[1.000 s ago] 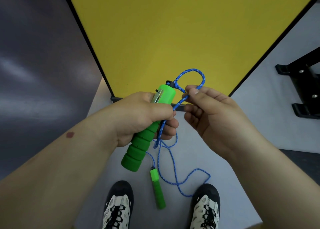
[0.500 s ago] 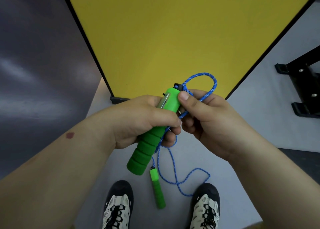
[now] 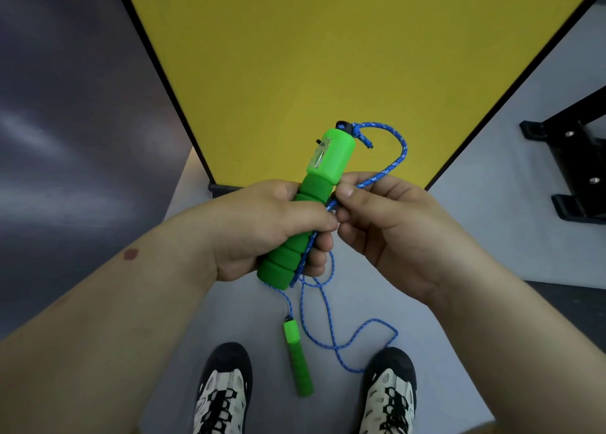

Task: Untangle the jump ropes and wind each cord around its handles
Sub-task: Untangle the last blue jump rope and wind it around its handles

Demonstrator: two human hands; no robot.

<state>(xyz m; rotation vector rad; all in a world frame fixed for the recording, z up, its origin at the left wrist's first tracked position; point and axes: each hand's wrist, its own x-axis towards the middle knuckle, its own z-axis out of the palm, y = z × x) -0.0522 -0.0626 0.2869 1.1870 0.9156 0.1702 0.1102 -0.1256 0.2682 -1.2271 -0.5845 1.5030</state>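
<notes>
Head view: the left hand [image 3: 262,230] is clenching the handle [image 3: 314,204] upright, while the right hand [image 3: 387,223] is pinching the cord [image 3: 390,168] against it. Winding is barely begun, by my judgement: most cord is hanging loose, and the second handle [image 3: 296,358] is dangling near the floor [image 3: 492,237].

yellow panel [image 3: 328,56] | black stand [image 3: 577,158] right | grey floor [image 3: 511,237] | sneakers [image 3: 223,397]
</notes>
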